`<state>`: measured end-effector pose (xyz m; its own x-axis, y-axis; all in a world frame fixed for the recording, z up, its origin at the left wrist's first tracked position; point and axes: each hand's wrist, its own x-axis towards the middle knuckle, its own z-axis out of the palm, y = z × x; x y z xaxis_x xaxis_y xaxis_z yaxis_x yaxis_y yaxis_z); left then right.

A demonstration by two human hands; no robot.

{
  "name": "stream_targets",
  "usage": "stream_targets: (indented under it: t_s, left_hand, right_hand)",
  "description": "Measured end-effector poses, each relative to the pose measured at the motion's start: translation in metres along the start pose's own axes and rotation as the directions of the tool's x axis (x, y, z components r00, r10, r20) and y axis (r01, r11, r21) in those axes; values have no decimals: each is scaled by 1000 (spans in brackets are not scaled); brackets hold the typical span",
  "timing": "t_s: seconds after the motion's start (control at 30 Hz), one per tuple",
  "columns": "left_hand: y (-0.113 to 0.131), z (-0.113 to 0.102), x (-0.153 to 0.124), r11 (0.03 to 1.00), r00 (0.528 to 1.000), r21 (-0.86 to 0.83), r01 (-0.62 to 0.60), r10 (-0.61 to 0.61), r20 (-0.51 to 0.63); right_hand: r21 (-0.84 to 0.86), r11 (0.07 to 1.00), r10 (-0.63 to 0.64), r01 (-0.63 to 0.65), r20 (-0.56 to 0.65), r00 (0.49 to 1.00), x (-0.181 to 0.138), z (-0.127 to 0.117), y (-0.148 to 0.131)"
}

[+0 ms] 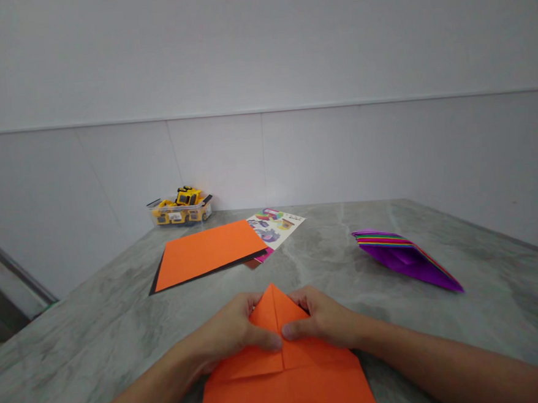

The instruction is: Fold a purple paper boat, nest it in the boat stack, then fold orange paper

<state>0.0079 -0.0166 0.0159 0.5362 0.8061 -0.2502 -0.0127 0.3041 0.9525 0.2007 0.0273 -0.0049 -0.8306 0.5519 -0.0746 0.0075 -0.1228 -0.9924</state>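
An orange sheet of paper [289,396] lies in front of me at the bottom of the view, its far end folded to a point with a seam down the middle. My left hand [243,329] grips the left slanted edge, thumb on top near the seam. From the other side, my right hand [321,317] holds the right slanted edge, its thumb pressed beside the seam. Both hands' other fingers are mostly hidden behind or under the paper. Below the thumbs, the folded flaps end in a crosswise edge.
Orange sheets [208,252] with black beneath lie at the left, partly over a printed picture sheet [277,228]. A clear plastic box [182,215] of yellow toy vehicles stands at the back left. A purple folded paper shape [406,262] with multicoloured edges lies right, on the grey marbled table [327,240].
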Motion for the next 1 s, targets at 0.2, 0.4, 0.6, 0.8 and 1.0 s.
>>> stream_targets:
  t_s: [0.2,0.4,0.6,0.8,1.0]
  left_hand:
    - [0,0,-2,987,993,134,88,-77,-87]
    - [-2,2,-2,972,993,228,55,-31,-110]
    - [-2,2,-1,976,996,216,5,14,-89]
    - [-6,1,-1,979,995,202,-6,26,-95]
    - [-5,2,0,964,993,262,-45,71,-90]
  right_hand:
    - [-125,992,-14,11,-18,1000,1,-1,4]
    - [-441,893,-141,85,-96,985,-3,6,0]
    - [-511,849,-219,134,-110,969,-4,10,-1]
    - [-539,822,-270,182,-87,959,-5,7,3]
    - [-682,710,-311,177,-78,947,-9,10,0]
